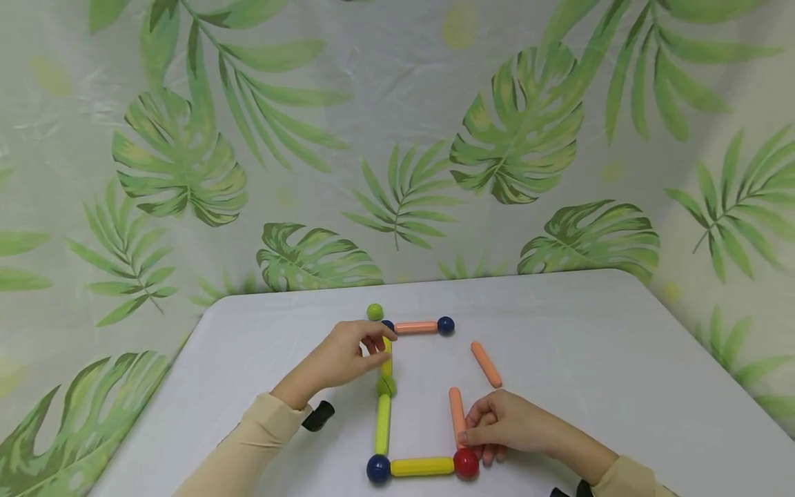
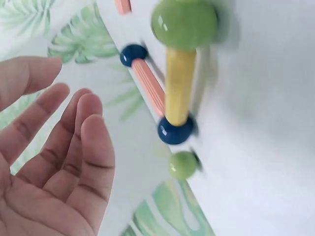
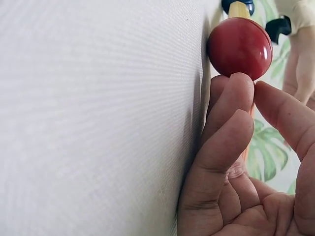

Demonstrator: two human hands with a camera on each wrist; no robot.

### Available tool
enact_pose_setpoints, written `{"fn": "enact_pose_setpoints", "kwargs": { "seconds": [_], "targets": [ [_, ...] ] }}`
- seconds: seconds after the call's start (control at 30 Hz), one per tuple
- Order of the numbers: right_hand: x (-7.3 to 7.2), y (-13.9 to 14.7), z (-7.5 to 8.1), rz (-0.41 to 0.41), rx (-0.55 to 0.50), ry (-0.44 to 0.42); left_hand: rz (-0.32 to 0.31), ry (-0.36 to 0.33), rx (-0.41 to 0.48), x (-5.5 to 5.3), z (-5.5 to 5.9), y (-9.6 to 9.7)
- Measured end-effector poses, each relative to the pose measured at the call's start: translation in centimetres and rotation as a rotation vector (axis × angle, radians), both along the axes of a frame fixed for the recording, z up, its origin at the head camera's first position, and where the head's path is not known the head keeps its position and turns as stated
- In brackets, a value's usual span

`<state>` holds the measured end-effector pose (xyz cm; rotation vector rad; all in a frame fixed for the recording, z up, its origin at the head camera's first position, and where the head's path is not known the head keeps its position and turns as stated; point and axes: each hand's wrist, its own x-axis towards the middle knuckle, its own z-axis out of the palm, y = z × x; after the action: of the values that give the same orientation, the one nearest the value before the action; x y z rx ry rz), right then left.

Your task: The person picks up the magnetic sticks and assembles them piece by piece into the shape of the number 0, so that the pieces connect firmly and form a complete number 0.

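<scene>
With thumb and fingers, my right hand (image 1: pixel 512 422) pinches a salmon-orange rod (image 1: pixel 456 407) close to its lower end. That end meets a red ball (image 1: pixel 466 464); in the right wrist view the fingertips are right at the ball. From it a yellow rod (image 1: pixel 422 467) runs left to a blue ball (image 1: pixel 378 469), and a lime rod (image 1: pixel 382 424) goes on to a green ball (image 1: pixel 386 386). My left hand (image 1: pixel 348 355) holds nothing, its fingers loosely bent beside a second yellow rod (image 2: pixel 179 88), which joins the green ball to another blue ball (image 2: pixel 176 131).
At the far side an orange rod (image 1: pixel 416 327) ends in a blue ball (image 1: pixel 446 325). A loose green ball (image 1: pixel 375 312) lies behind the far left corner. Another orange rod (image 1: pixel 486 364) lies loose at the right on the white table (image 1: pixel 621 359). Leaf-patterned cloth hangs behind.
</scene>
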<state>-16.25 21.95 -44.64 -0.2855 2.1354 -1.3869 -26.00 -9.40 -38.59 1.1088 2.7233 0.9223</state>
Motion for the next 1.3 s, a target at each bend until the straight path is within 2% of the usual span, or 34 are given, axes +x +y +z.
{"fn": "enact_pose_setpoints", "kwargs": {
  "seconds": [0.3,0.5,0.73,0.83,0.93,1.07,1.3],
  "targets": [
    [-0.1,-0.1,-0.5,-0.003,-0.018,-0.014,0.308,-0.051,0.086,-5.2,-1.6,-2.2],
    [-0.1,0.0,-0.6,0.0,-0.042,-0.024,0.413,-0.127,0.098,-7.6,-3.0,-2.8],
    [-0.2,0.1,-0.7,0.01,-0.046,-0.03,0.463,-0.241,0.125,-9.8,-5.0,-2.5],
    [-0.3,0.1,-0.6,0.011,-0.049,-0.028,0.47,-0.261,0.124,-10.6,-5.8,-2.1],
    [-0.3,0.2,-0.6,0.013,-0.058,-0.029,0.476,-0.249,0.126,-11.0,-6.0,-1.7],
    [-0.4,0.3,-0.7,0.017,-0.067,-0.032,0.459,-0.247,0.135,-11.0,-5.9,-0.9],
    [-0.4,0.2,-0.8,0.013,-0.062,-0.028,0.423,-0.204,0.085,-11.0,-5.9,0.0]
  ]
}}
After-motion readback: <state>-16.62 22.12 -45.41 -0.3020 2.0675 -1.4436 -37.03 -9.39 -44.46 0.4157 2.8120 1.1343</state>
